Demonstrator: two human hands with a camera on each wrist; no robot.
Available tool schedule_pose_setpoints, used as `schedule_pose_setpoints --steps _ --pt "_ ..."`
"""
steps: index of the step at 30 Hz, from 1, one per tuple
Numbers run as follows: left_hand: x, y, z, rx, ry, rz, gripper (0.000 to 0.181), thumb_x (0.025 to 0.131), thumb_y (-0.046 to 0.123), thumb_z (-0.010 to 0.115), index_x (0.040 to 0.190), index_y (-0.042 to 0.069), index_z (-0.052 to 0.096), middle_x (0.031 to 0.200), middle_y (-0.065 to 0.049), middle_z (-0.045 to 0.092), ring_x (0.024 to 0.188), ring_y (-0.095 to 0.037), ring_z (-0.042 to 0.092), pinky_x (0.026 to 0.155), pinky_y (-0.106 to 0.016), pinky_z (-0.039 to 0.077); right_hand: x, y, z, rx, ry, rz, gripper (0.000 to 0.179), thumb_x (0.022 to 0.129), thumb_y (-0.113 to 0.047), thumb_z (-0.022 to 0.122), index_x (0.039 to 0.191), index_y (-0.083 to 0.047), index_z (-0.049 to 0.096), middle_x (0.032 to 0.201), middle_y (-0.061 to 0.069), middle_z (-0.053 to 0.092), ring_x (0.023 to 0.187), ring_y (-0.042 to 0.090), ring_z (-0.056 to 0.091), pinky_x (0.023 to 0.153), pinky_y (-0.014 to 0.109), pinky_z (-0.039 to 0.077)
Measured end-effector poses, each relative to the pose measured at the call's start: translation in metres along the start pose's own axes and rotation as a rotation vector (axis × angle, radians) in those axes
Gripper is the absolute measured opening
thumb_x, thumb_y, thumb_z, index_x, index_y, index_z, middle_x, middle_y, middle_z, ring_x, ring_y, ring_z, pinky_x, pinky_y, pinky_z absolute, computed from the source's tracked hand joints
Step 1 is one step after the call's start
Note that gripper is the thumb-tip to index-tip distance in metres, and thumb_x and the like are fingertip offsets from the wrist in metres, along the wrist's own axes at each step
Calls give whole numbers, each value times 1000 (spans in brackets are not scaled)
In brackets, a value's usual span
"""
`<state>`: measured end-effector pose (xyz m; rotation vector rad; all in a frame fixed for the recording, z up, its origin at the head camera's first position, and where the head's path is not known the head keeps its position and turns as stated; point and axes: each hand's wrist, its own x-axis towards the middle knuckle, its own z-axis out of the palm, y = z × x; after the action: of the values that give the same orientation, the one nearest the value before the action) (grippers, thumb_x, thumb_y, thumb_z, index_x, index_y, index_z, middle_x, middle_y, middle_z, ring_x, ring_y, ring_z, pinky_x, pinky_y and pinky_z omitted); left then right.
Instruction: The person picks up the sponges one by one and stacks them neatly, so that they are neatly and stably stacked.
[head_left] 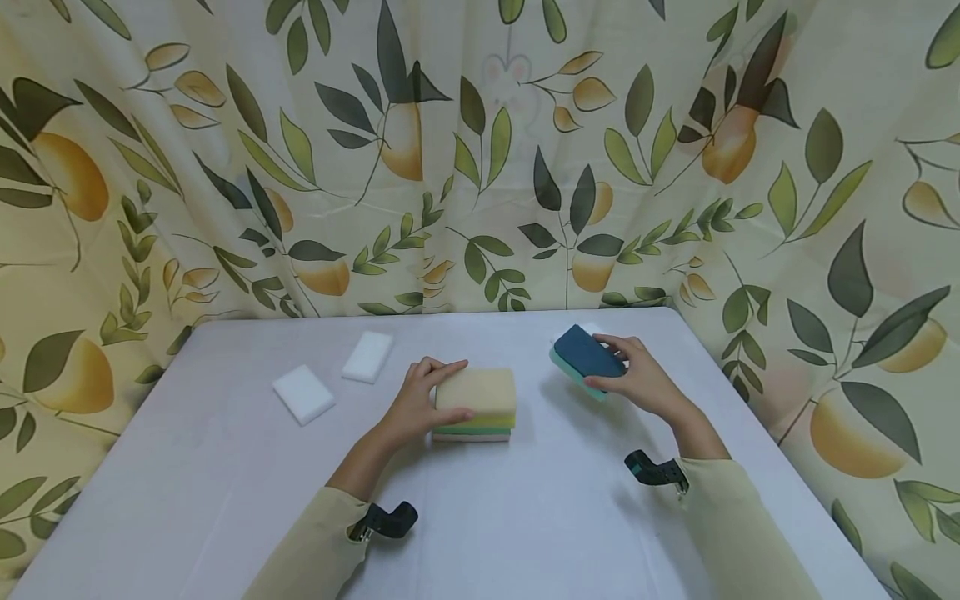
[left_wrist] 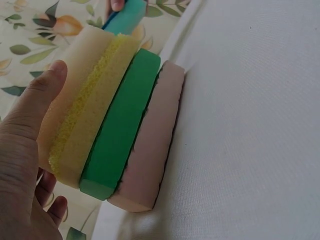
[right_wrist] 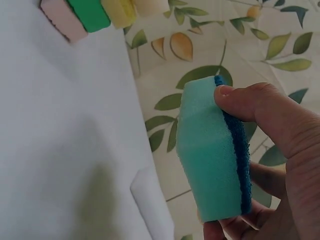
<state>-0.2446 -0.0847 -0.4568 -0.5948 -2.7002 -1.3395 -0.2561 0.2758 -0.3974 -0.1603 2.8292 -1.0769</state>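
The head view shows a stack of sponges [head_left: 474,423] standing on the table [head_left: 225,508], its top cream sponge [head_left: 480,390] pinched at one end between the thumb and fingers of the left hand [head_left: 414,407]. The right hand [head_left: 636,379] grips a blue-and-teal sponge [head_left: 589,353], tilted and well apart from the stack, while a left white pad [head_left: 303,394] and a farther white pad [head_left: 367,357] lie flat near each other. In the left wrist view, a yellow sponge [left_wrist: 90,122], a green sponge [left_wrist: 122,125] and a pink sponge [left_wrist: 149,142] sit in that order beneath the cream one, edges roughly lined up. The right wrist view has the teal-and-blue piece held above the table, thumb opposite fingers, another white pad [right_wrist: 151,202] lying nearby. The step in hand seems to be carrying this sponge while steadying the pile; adding it would call for levelling it over the top and freeing the left fingers.
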Motion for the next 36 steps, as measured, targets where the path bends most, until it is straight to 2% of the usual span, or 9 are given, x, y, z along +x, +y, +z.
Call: schedule_pose_setpoints --steps 8,18,25,36 --pt "0 -1 0 -9 -5 7 77 71 35 89 140 23 57 109 -1 49 106 -20 39 89 -36 38 3 -15 3 7 -5 -32 87 83 -42 77 153 -11 34 141 25 35 130 45 35 102 63 38" --pt "0 -2 0 -14 -6 26 77 71 35 89 140 23 57 111 -2 49 106 -20 39 89 -37 39 3 -32 8 -20 -18 -104 82 83 -40 77 150 -10 40 131 22 41 125 43 40 99 61 40" --pt "0 -2 0 -5 -10 16 77 72 35 88 140 24 56 111 -2 49 108 -20 39 90 -37 39 4 -44 13 -14 -39 -151 81 83 -38 78 150 -12 41 130 20 42 125 42 43 100 59 41" --pt "1 -3 0 -4 -14 -6 77 71 36 88 141 26 56 112 -1 49 109 -20 39 90 -37 39 4 -61 19 17 -85 -235 82 80 -35 82 149 -15 43 130 15 43 122 33 44 93 47 44"
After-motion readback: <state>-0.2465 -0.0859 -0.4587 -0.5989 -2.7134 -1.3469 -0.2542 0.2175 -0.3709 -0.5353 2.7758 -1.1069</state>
